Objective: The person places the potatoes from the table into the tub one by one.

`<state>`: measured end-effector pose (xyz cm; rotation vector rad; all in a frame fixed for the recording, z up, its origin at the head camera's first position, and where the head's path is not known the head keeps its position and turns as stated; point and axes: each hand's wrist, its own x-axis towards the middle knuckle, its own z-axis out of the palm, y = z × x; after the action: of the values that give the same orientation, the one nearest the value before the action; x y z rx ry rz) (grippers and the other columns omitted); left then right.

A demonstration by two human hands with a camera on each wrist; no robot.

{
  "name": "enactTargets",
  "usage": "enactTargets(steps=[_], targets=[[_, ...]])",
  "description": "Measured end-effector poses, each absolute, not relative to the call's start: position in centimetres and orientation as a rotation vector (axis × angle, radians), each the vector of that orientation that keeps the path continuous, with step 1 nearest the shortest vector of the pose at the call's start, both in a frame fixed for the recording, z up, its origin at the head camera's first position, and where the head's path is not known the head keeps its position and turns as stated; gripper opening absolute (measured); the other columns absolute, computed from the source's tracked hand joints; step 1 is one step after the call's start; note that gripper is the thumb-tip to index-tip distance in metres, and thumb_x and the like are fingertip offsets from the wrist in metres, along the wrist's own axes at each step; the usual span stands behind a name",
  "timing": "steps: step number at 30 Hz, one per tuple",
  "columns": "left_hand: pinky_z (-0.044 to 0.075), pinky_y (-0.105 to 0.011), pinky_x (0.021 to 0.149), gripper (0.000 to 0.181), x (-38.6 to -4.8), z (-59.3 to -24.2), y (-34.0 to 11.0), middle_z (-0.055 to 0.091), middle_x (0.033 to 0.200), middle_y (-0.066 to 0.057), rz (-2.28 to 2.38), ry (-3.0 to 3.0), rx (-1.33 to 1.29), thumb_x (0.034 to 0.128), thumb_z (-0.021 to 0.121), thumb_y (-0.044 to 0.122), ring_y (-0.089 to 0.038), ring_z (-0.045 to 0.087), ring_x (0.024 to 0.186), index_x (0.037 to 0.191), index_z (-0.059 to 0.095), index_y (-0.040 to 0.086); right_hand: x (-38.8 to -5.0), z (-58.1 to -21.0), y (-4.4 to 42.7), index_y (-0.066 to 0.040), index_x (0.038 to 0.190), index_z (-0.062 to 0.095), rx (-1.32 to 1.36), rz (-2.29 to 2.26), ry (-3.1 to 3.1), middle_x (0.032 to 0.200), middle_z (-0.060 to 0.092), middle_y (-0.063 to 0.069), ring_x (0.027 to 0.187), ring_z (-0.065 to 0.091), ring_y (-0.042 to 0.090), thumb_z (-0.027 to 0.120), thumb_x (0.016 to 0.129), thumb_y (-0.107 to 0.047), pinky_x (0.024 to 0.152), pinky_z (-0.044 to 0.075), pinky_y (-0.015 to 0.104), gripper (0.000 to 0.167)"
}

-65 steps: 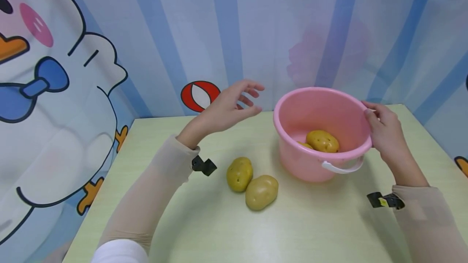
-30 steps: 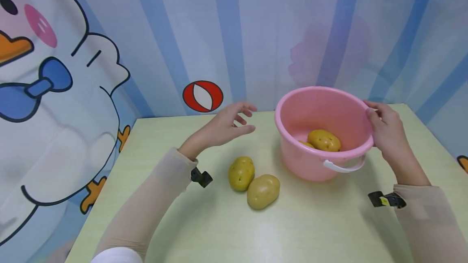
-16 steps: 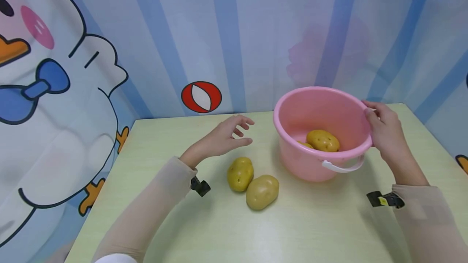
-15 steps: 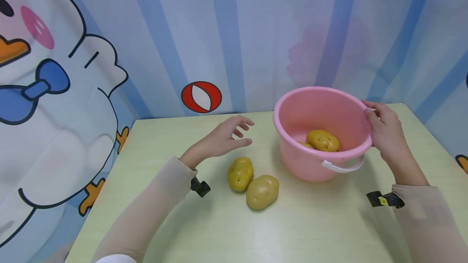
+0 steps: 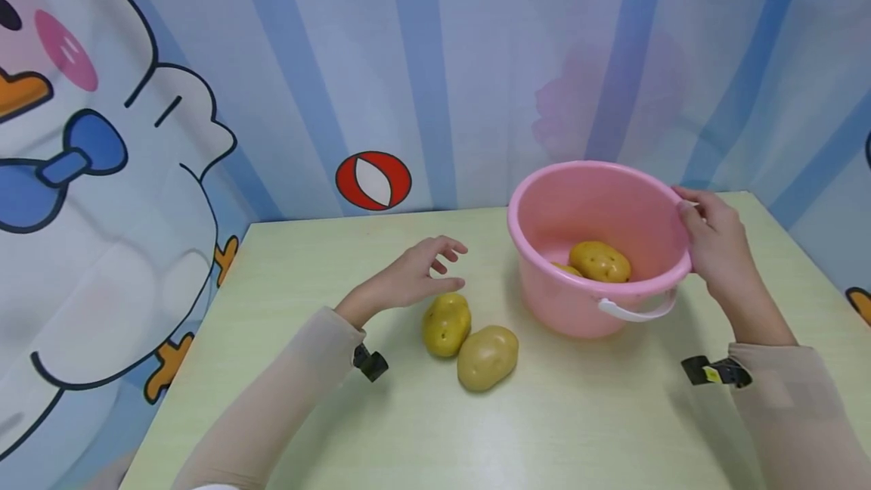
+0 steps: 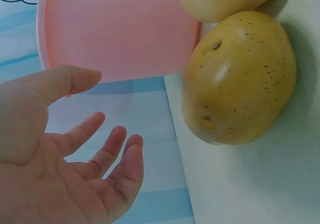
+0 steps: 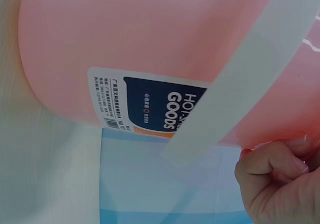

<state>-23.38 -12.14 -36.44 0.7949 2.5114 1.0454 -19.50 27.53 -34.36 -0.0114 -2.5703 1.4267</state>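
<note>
Near the centre of the frame, the left grip (image 5: 408, 274) was released, its bent fingers empty, close above and apart from a yellow potato (image 5: 446, 325). That potato lay on the worktop (image 5: 578, 422), touching a paler potato (image 5: 488, 358) at its lower right. Right of centre stood a pink bucket (image 5: 571, 305), the right grip (image 5: 717, 240) grasping its rim; a glossy potato (image 5: 599, 262) and part of a half-hidden potato (image 5: 566, 270) showed inside. The step appeared to be reaching for the yellow potato. Done well, it probably called for spreading thumb and fingers around its sides, without nudging the paler neighbour into rolling.
</note>
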Motion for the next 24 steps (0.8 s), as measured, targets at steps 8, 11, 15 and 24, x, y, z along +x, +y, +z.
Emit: enactTargets(steps=[8, 11, 15, 24], targets=[[0.047, -0.046, 0.1, 0.051, -23.1, -37.2, -12.4, 0.051, 0.136, -0.012, 1.049, 2.494, 0.767, 0.0957, 0.067, 0.021, -0.032, 0.052, 0.119, 0.141, 0.047, 0.007, -19.4, -34.2, 27.4, 0.004, 0.153, 0.03, -0.006, 1.426, -2.559, 0.118, 0.046, 0.027, 0.07, 0.058, 0.008, 0.028, 0.109, -0.033, 0.053, 0.055, 0.025, 0.057], [0.046, -0.047, 0.101, 0.052, -23.2, -37.8, -12.6, 0.05, 0.137, -0.012, 1.052, 2.487, 0.753, 0.0957, 0.068, 0.021, -0.035, 0.051, 0.121, 0.141, 0.047, 0.007, -19.4, -34.1, 27.4, 0.004, 0.152, 0.03, -0.009, 1.423, -2.559, 0.119, 0.046, 0.027, 0.07, 0.058, 0.007, 0.028, 0.109, -0.032, 0.053, 0.055, 0.025, 0.057], [0.045, -0.046, 0.102, 0.052, -23.1, -38.4, -12.8, 0.05, 0.137, -0.013, 1.032, 2.493, 0.712, 0.0955, 0.068, 0.022, -0.035, 0.05, 0.122, 0.141, 0.047, 0.007, -19.4, -34.1, 27.4, 0.004, 0.153, 0.029, -0.015, 1.422, -2.566, 0.119, 0.046, 0.027, 0.071, 0.057, 0.007, 0.028, 0.109, -0.032, 0.054, 0.055, 0.025, 0.057], [0.046, -0.046, 0.1, 0.055, -22.4, -39.6, -13.3, 0.05, 0.138, -0.018, 0.974, 2.488, 0.596, 0.0952, 0.068, 0.028, -0.034, 0.051, 0.12, 0.142, 0.046, 0.008, -19.4, -34.3, 27.4, 0.003, 0.153, 0.028, -0.017, 1.429, -2.571, 0.12, 0.046, 0.027, 0.072, 0.058, 0.007, 0.028, 0.109, -0.033, 0.054, 0.055, 0.025, 0.057]])
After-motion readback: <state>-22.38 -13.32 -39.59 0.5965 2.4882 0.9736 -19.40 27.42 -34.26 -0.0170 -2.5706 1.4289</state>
